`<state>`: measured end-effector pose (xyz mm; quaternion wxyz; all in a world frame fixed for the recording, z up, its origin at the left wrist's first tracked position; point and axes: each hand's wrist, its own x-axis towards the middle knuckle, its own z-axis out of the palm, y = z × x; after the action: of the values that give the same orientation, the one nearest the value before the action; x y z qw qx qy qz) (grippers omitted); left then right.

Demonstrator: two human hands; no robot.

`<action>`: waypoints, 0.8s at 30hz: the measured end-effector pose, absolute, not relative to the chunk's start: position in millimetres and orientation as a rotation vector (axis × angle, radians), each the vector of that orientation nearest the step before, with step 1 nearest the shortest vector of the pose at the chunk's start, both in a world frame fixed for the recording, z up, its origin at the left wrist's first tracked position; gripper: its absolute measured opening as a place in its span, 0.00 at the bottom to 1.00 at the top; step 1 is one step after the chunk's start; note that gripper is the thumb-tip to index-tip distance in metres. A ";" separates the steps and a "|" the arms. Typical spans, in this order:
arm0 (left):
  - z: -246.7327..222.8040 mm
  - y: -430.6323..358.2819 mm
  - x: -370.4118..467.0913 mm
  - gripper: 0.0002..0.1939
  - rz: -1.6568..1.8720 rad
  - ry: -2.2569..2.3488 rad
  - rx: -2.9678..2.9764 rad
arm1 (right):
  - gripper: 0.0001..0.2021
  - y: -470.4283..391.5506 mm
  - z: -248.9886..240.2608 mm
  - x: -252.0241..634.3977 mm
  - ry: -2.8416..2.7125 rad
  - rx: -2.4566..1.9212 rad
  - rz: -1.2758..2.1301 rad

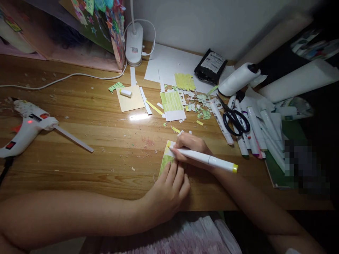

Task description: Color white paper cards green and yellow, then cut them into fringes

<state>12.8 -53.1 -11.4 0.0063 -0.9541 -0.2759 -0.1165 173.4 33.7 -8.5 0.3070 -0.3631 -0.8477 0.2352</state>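
Our right hand pinches yellow-ended marker, tip at far end of part-green paper piece, which lies on desk near front edge; our left hand, fingers extended, presses it flat. We should lay strokes even, parallel, fingertips clear of them.

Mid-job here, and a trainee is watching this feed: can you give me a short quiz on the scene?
1. Which hand holds the marker?
2. True or false: the scissors lie on top of other markers.
3. What is the left hand touching?
a) glue gun
b) black packet
c) paper

Key:
1. The right hand.
2. True.
3. c
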 end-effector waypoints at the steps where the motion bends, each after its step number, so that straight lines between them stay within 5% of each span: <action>1: -11.4 -53.0 12.8 0.18 -0.368 -0.863 -2.984 | 0.09 33.4 -8.9 173.1 -2.242 -0.959 0.614; 24: -9.9 -52.7 12.4 0.18 -0.378 -0.866 -3.006 | 0.10 33.6 -13.4 169.5 -2.265 -0.896 0.659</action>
<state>12.4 -52.7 -9.9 -0.0046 -0.9540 -0.2748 -0.1198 169.5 33.6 -13.4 0.3040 -0.3384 -0.8551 0.2489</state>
